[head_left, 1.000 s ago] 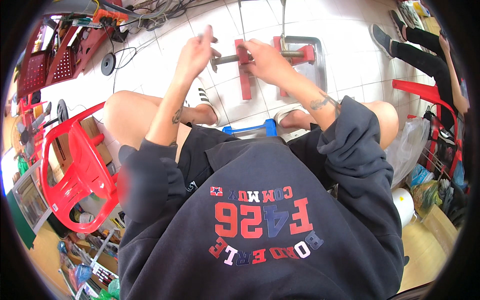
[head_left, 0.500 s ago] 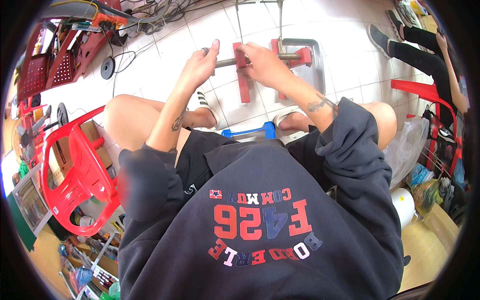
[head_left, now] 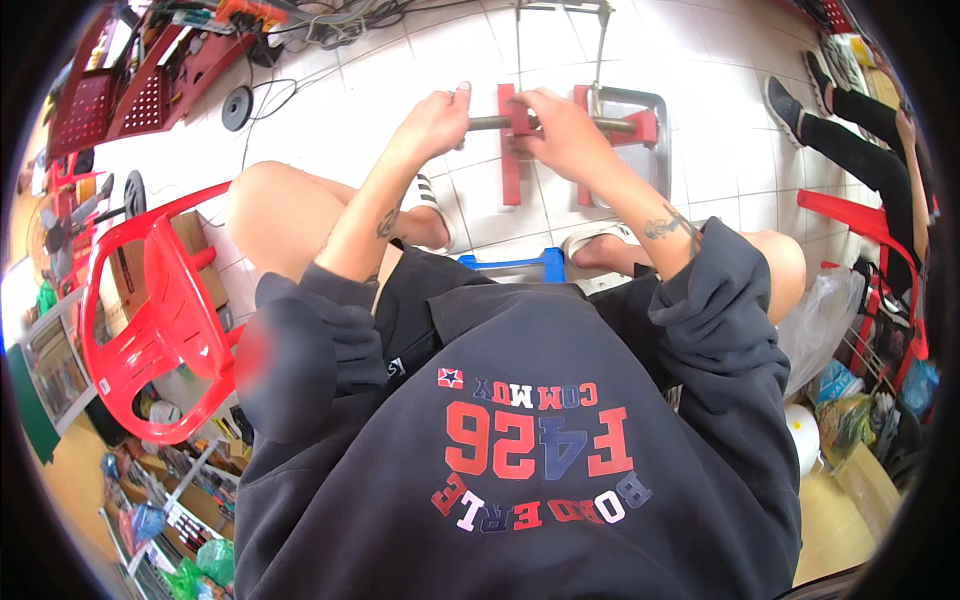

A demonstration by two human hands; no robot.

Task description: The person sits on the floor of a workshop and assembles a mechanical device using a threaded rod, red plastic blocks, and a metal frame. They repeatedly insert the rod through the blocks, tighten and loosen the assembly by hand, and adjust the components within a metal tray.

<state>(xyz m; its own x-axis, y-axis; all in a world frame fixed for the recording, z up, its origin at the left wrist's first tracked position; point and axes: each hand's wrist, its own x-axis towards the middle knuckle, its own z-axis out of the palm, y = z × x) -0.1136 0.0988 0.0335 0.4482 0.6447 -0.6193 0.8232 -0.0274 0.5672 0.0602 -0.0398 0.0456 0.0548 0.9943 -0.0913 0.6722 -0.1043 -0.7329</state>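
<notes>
A long brownish metal rod point(head_left: 486, 124) runs crosswise above the floor through red metal clamp parts. Round the rod's left end my left hand point(head_left: 434, 124) is closed, its thumb pointing up. My right hand point(head_left: 570, 134) has its fingers bent round the upright red clamp bar point(head_left: 511, 180) where the rod passes through. Right of that hand stands a second red bar point(head_left: 583, 190), and a red end block point(head_left: 645, 127) sits at the rod's right end. A grey metal tray point(head_left: 663, 170) lies partly under this end. My right palm hides some of the rod.
A small blue stool point(head_left: 553, 265) shows between my feet. To the left are a red plastic chair point(head_left: 165, 330), a black disc point(head_left: 237, 108) and cables. On the right, another person's legs point(head_left: 850, 140) stretch beside a red chair point(head_left: 850, 215). A thin metal frame point(head_left: 562, 6) is at the top.
The whole view has shifted, so the clamp, hands and tray appear farther right. Both hands keep their hold, the right fingers staying at the red bar.
</notes>
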